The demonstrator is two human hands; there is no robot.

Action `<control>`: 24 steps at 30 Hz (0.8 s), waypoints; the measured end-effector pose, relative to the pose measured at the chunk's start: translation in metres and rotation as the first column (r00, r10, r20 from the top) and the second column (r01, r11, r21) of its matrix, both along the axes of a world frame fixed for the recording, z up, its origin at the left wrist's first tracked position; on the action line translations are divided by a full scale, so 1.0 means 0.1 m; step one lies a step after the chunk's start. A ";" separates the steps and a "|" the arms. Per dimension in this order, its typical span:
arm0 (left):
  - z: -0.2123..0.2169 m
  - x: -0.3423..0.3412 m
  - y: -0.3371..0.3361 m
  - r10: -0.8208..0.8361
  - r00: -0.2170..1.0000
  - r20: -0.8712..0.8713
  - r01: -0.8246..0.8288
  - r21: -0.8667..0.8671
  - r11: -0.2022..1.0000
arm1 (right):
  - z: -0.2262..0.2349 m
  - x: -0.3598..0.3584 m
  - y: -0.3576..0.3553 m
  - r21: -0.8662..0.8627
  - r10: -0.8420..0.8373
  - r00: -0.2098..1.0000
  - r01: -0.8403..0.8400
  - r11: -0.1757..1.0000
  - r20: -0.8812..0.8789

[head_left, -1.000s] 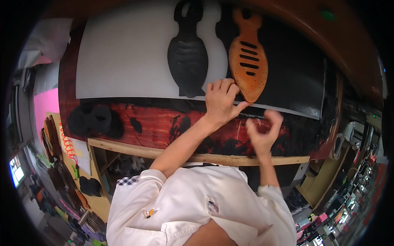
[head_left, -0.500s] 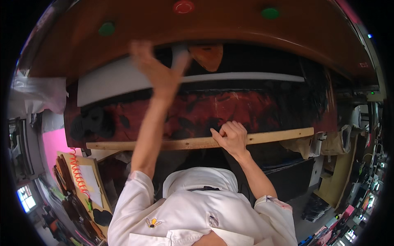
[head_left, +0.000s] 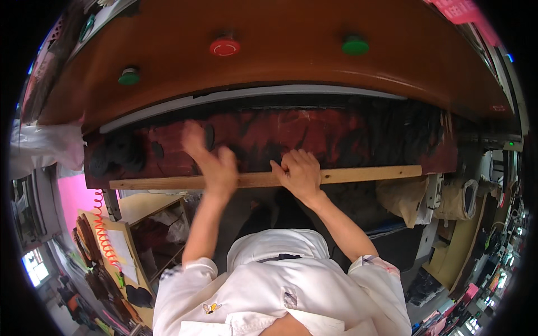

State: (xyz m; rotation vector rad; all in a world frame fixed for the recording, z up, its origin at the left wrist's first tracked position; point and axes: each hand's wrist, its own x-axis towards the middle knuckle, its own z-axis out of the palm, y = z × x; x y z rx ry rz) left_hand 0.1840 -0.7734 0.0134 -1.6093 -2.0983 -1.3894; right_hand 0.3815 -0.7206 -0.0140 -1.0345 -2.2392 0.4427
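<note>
My left hand (head_left: 213, 162), a little blurred, is over the dark red, black-smeared bed (head_left: 291, 130) of a press-like machine. Its fingers stretch forward with the thumb apart, and nothing shows in it. Its wrist side crosses the wooden strip (head_left: 358, 175) along the bed's near edge. To the right, my right hand (head_left: 300, 172) rests on that strip with its fingers curled and thumb pointing left. Its fingertips are turned away, so I cannot tell whether it holds anything.
Beyond the bed is a brown machine panel (head_left: 280, 59) with a red button (head_left: 225, 46) and two green ones. A pale strip (head_left: 297, 91) runs under its edge. Black lumps (head_left: 120, 151) lie at the bed's left. A wooden cabinet (head_left: 147, 208) stands left, beside a coiled orange hose (head_left: 105, 238).
My left hand has come back from the far side onto the bed. The brown panel now covers the orange-brown piece and most of the white sheet. My right hand has stayed at the strip.
</note>
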 end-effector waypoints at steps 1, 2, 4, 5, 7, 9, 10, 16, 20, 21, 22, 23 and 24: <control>-0.14 0.22 -0.19 -0.019 0.998 -0.062 0.013 -0.097 0.995 | -0.01 0.00 0.00 0.022 0.002 1.000 -0.002 1.000 -0.025; -0.28 0.34 -0.31 -0.106 0.967 -0.232 0.087 -0.093 0.992 | -0.02 0.01 0.00 0.030 0.016 1.000 -0.016 0.999 -0.023; -0.50 0.39 -0.40 -0.099 0.941 -0.325 0.055 -0.142 0.988 | -0.03 0.01 0.00 0.052 0.032 0.999 -0.031 0.998 -0.033; -0.58 0.41 -0.43 -0.092 0.921 -0.378 0.047 -0.126 0.991 | -0.03 0.01 -0.01 0.056 0.036 0.999 -0.034 0.998 -0.032; -0.64 0.38 -0.42 -0.091 0.910 -0.405 0.062 -0.085 0.994 | -0.02 0.01 -0.01 0.089 0.033 0.998 -0.028 0.996 -0.052; -0.60 0.36 -0.39 -0.107 0.911 -0.398 0.074 -0.097 0.992 | 0.00 0.00 -0.01 0.063 0.020 0.998 -0.017 0.998 -0.059; -0.55 0.37 -0.38 -0.095 0.920 -0.381 0.051 -0.123 0.991 | 0.01 0.00 -0.01 0.050 0.017 0.998 -0.014 0.999 -0.057; -0.34 0.53 -0.42 -0.040 0.979 -0.198 0.010 -0.149 0.989 | 0.03 0.00 -0.11 0.077 -0.008 0.999 0.011 0.997 -0.038; -0.33 0.59 -0.68 -0.087 0.988 -0.124 0.061 -0.201 0.978 | 0.03 0.09 -0.35 0.047 0.001 0.998 0.002 0.999 -0.065; -0.32 0.63 -0.80 -0.103 0.988 -0.115 0.077 -0.208 0.975 | 0.04 0.14 -0.45 0.028 0.006 0.998 -0.004 1.000 -0.065; -0.30 0.66 -0.91 -0.114 0.989 -0.096 0.088 -0.241 0.967 | 0.06 0.19 -0.55 0.007 0.009 0.998 -0.009 1.000 -0.067; -0.27 0.70 -1.03 -0.132 0.988 -0.082 0.110 -0.231 0.967 | 0.08 0.25 -0.67 -0.028 0.021 0.998 -0.023 0.999 -0.062; -0.24 0.73 -1.13 -0.142 0.989 -0.043 0.123 -0.294 0.948 | 0.12 0.30 -0.79 -0.069 0.027 0.998 -0.031 0.997 -0.060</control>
